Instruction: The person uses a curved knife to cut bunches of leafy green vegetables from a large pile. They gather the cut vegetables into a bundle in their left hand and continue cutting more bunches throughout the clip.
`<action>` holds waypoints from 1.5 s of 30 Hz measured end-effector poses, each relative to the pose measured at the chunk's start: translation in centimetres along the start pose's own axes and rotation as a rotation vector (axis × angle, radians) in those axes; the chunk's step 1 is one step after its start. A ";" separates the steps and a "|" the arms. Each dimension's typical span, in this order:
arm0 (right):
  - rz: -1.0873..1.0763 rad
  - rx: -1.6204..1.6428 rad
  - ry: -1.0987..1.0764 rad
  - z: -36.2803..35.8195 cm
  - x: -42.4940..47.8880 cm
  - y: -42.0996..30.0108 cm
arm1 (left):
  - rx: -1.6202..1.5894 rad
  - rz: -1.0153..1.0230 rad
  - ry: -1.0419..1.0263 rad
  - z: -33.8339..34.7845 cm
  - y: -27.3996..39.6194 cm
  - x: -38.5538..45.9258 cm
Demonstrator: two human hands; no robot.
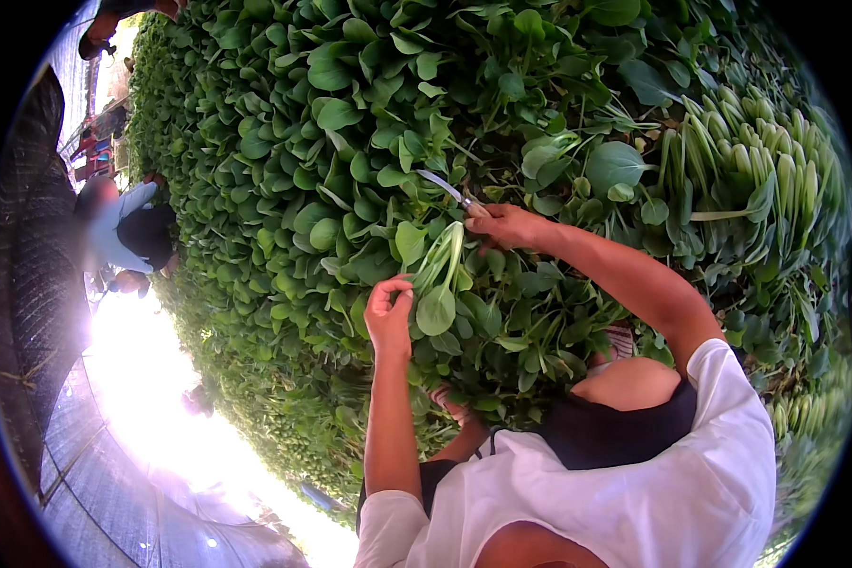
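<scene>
My left hand [389, 307] pinches a cut head of leafy greens [446, 273] by its leaves, between thumb and fingers. Its pale stem base points up toward my right hand [505, 226], and one broad leaf hangs down. In my right hand is a small knife [441, 184] with a curved blade and a wooden handle. The blade points away to the upper left, over the growing plants. Some of the knife's handle is hidden in my fist. Below both hands are low green leaves and stems [532, 312].
Dense standing greens [291, 142] fill the bed ahead and to the left. At right lies a pile of cut greens [760, 149], pale bases up. A loose broad leaf [616, 165] lies nearby. Another person [124, 224] bends at the bed's far edge, beside dark netting [38, 213].
</scene>
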State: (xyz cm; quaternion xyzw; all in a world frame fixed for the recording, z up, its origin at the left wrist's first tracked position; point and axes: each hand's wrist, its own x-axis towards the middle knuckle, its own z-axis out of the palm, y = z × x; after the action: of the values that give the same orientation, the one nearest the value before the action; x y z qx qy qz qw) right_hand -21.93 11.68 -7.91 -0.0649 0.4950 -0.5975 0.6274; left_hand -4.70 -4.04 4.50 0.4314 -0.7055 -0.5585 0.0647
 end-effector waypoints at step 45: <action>-0.452 -0.148 0.407 -3.8 -12.3 -5.8 | -0.470 -0.176 -0.670 10.1 5.5 -1.9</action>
State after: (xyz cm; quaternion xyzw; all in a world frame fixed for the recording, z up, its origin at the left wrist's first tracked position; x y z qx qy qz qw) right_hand -26.11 22.07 0.81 -0.0979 0.6257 -0.6849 0.3604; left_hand -12.30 4.64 6.18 0.2580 -0.5013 -0.8172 -0.1193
